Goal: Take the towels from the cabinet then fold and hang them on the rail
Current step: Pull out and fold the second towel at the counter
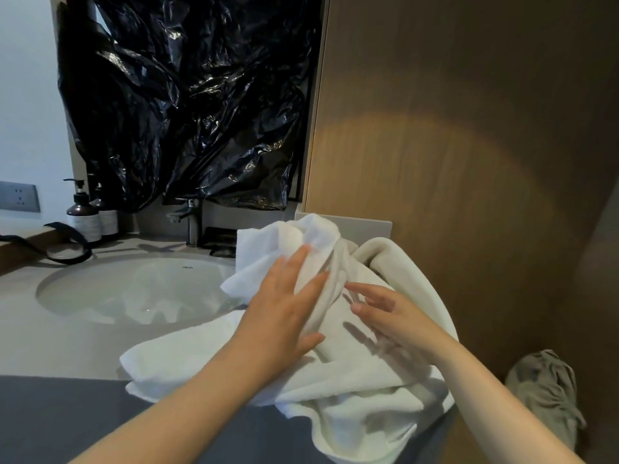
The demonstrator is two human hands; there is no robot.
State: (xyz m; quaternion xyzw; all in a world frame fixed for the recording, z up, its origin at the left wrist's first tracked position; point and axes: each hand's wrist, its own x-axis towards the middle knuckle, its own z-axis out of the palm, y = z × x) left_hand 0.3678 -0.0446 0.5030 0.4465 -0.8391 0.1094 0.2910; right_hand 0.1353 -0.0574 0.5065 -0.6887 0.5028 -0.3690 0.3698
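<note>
A heap of white towels (207, 360) lies crumpled on the grey counter (50, 343) to the right of the sink, spilling over the counter's front edge. My left hand (284, 309) lies flat on a raised fold of towel, fingers straight and spread. My right hand (385, 316) hovers just right of it over the heap, fingers straight, blurred; whether it touches the cloth is unclear. A cream towel edge (402, 259) curves along the heap's right side. No rail or cabinet opening is in view.
A round white sink (127, 289) sits left of the towels, with a dark tap (191, 222) behind it. Pump bottles (83, 212) and a black strap (60, 249) stand at back left. Black plastic sheeting (187, 95) covers the mirror. A wooden panel (469, 145) rises at right.
</note>
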